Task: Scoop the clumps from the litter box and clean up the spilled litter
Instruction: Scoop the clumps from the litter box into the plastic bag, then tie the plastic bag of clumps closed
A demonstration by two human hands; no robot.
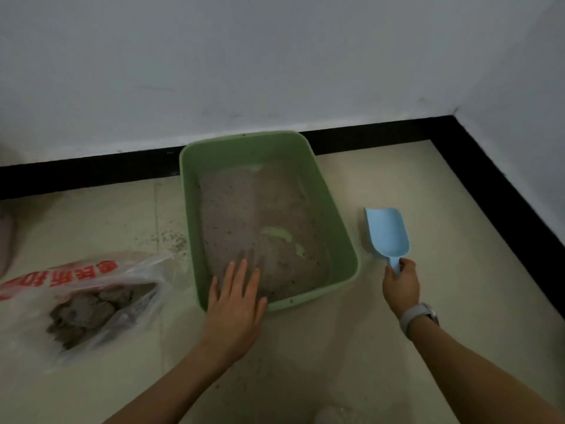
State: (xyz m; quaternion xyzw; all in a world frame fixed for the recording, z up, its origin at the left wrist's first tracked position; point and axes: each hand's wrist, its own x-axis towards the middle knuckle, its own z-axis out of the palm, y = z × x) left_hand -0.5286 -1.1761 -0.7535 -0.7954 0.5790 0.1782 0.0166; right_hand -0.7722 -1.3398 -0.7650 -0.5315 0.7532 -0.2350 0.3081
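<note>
A green litter box [342, 237] sits on the tiled floor against the wall, holding grey litter [241, 215] with bare green patches of the bottom showing. My left hand [237, 296] lies flat and open over the box's near rim, fingers spread above the litter. My right hand [400, 284] grips the handle of a light blue scoop [386, 232], which rests on the floor right of the box. A clear plastic bag [88, 298] with red print lies at the left, holding grey clumps [85, 313]. Spilled litter [172, 240] speckles the floor left of the box.
A white wall with a black skirting board [91, 172] runs behind the box and turns a corner at the right [504, 191]. A pale pinkish object [4, 240] shows at the far left edge. A watch sits on my right wrist [419, 318].
</note>
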